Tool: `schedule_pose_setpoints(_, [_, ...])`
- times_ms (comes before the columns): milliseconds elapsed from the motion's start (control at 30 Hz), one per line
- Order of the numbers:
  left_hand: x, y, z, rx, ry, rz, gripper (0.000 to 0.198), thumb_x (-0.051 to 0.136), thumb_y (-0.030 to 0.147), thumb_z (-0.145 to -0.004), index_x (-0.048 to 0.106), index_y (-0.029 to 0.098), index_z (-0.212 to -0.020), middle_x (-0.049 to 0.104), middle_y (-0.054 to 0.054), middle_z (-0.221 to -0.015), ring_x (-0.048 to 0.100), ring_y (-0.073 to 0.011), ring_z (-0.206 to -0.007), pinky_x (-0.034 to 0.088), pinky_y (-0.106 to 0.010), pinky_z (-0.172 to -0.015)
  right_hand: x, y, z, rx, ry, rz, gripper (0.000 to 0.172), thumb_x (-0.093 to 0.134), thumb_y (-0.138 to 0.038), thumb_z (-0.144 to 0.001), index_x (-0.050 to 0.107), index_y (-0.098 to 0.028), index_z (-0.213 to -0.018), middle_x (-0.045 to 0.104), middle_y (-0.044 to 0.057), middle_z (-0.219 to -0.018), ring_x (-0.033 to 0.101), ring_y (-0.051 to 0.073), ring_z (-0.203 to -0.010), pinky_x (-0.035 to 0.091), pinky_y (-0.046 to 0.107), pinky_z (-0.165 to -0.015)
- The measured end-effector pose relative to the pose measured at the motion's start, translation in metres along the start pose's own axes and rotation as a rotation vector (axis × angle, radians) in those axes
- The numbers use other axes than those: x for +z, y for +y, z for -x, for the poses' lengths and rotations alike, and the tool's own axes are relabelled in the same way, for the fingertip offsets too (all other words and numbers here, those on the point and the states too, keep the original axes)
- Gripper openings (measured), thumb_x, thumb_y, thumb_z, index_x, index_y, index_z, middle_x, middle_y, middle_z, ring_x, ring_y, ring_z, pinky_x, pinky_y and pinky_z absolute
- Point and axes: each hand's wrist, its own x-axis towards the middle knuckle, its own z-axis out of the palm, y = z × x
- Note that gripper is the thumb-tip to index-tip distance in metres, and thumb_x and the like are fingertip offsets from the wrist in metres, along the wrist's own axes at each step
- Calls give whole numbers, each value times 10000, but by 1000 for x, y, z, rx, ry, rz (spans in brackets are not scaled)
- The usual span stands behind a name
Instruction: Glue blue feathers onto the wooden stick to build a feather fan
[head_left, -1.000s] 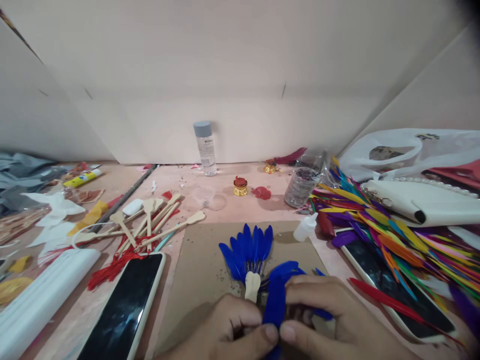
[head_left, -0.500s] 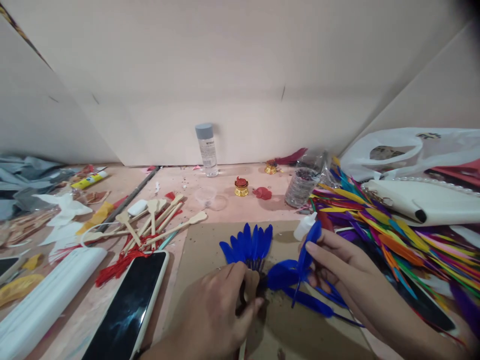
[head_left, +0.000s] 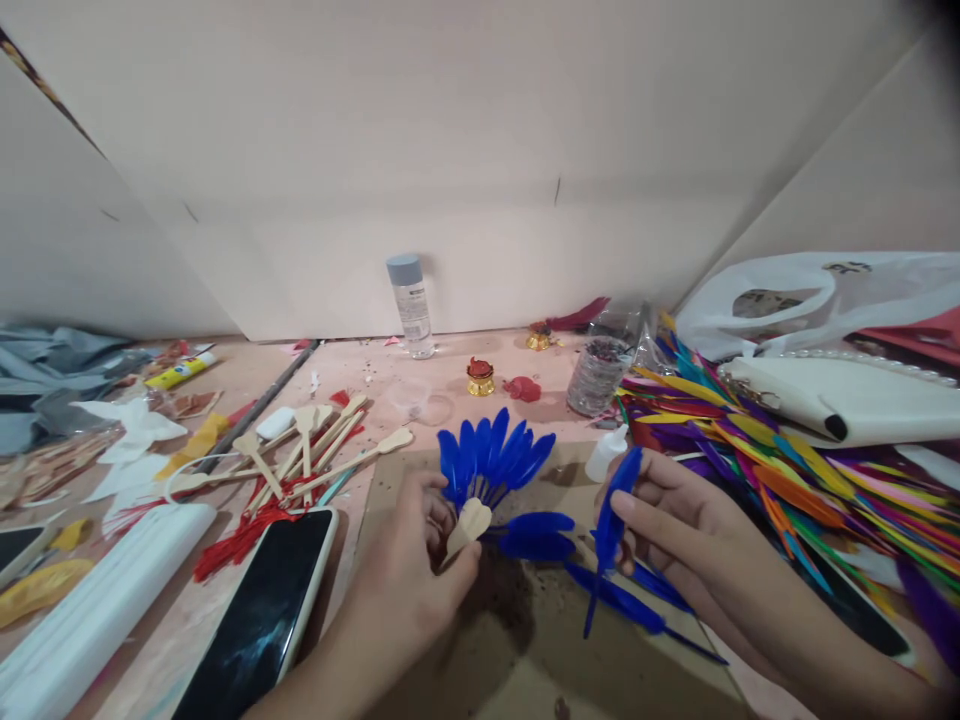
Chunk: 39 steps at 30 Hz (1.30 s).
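My left hand (head_left: 416, 570) is closed around a pale wooden fan handle (head_left: 471, 524) with a rounded, heart-like head. Beyond that head spreads a fan of blue feathers (head_left: 495, 450); two more blue feathers (head_left: 536, 537) point right beside it. Whether all of them are fixed to the handle, I cannot tell. Between thumb and fingers, my right hand (head_left: 664, 525) pinches a single blue feather (head_left: 616, 505), tip up and quill down. Loose blue feathers (head_left: 622, 605) lie under it on the brown cardboard (head_left: 480, 640). A small white bottle (head_left: 604, 455) stands behind my right fingers.
On the left lie wooden handles (head_left: 306, 445) with red tassels, a phone (head_left: 259, 610) and a white bar-shaped device (head_left: 105, 600). Colourful feathers (head_left: 757, 450) and a white bag (head_left: 840, 395) fill the right. A clear bottle (head_left: 411, 305) and gold ornament (head_left: 481, 377) stand behind.
My left hand has tilted and moved slightly left, so the handle's head and more of the feather fan now show. The right hand still pinches its feather, now turned more upright.
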Motion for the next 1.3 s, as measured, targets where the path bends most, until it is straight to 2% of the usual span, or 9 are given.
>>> schedule_pose_setpoints(167, [-4,12,-4,-205,-147,508,622,854,327,-737,535,219,-1260,670,-21,-925,621,-175,-686,551,-284,-553,5,-5,3,-12,95,-116,195,840,-402,-865,730,-254,-927,711,-10,-738,630,137,-616,548,220,-581])
schedule_pose_setpoints(267, [-4,17,2,-285,-258,608,440,875,298,-731,666,183,-1100,704,-30,-911,588,-130,-632,525,-252,-552,3,-4,4,-43,140,-117,169,840,-389,-861,746,-252,-890,725,-3,-730,659,142,-621,554,214,-582])
schedule_pose_setpoints(333, [-3,18,7,-329,-295,631,307,873,349,-747,696,164,-917,661,5,-730,542,-104,-562,476,-222,-522,-1,-2,5,-72,173,-94,167,857,-390,-840,766,-258,-887,751,8,-770,686,154,-661,579,221,-616])
schedule_pose_setpoints(400, [-1,20,11,-362,-304,644,324,851,444,-787,690,166,-830,584,36,-602,515,-96,-529,431,-201,-500,-6,2,7,-89,204,-41,173,865,-400,-828,795,-272,-921,775,23,-803,701,171,-681,599,239,-631])
schedule_pose_setpoints(567, [5,21,19,-416,-325,652,424,833,568,-811,692,168,-820,617,21,-659,506,-78,-523,379,-189,-475,-14,7,18,-221,248,190,137,839,-427,-842,830,-290,-855,780,27,-743,732,202,-659,630,247,-591])
schedule_pose_setpoints(767, [10,18,29,-425,-315,681,407,838,550,-822,729,159,-808,653,6,-654,532,-74,-527,401,-188,-506,1,2,27,-421,297,378,79,824,-329,-860,857,-347,-929,785,-22,-732,716,167,-563,609,196,-496])
schedule_pose_setpoints(933, [11,18,32,-458,-326,735,391,860,534,-808,728,166,-807,711,-11,-702,567,-74,-536,426,-179,-513,9,0,33,-387,354,432,95,820,-340,-872,852,-378,-952,829,-27,-906,786,211,-782,671,246,-676])
schedule_pose_setpoints(1133, [12,14,32,-502,-313,778,395,887,525,-779,717,168,-788,712,-6,-660,567,-72,-503,404,-173,-482,3,3,38,-396,315,534,89,775,-369,-912,841,-413,-953,773,-40,-767,704,176,-589,620,249,-506])
schedule_pose_setpoints(1300, [13,10,34,-533,-312,786,378,881,519,-788,722,177,-810,724,-8,-677,574,-78,-499,404,-177,-473,5,0,35,-403,294,510,182,793,-341,-905,821,-469,-1031,798,-45,-847,749,214,-687,667,301,-621])
